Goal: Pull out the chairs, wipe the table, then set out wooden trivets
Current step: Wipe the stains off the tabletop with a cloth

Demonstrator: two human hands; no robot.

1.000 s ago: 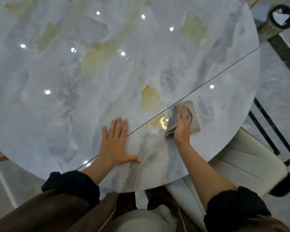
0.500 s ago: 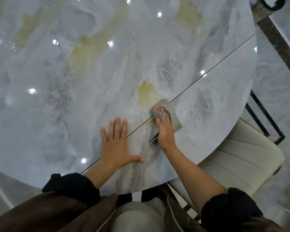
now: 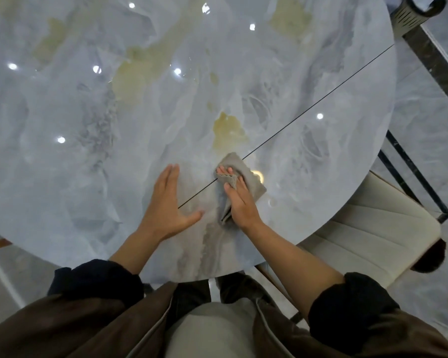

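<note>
A round glossy marble table fills most of the view, crossed by a thin dark seam. My right hand presses a folded grey cloth flat on the tabletop near the front edge, fingers straight, with a fold of cloth lying over them. My left hand rests flat on the table just left of the cloth, fingers straight and together, thumb spread. A cream padded chair stands pulled out at the right, beside the table edge. No trivets are in view.
A black metal chair frame runs along the floor at the right. A dark cylindrical object stands at the top right on the grey tiled floor. Ceiling lights reflect on the table.
My right hand has slid the cloth leftward along the seam toward my left hand. My left hand stays flat in about the same spot, its fingers now closed together.
</note>
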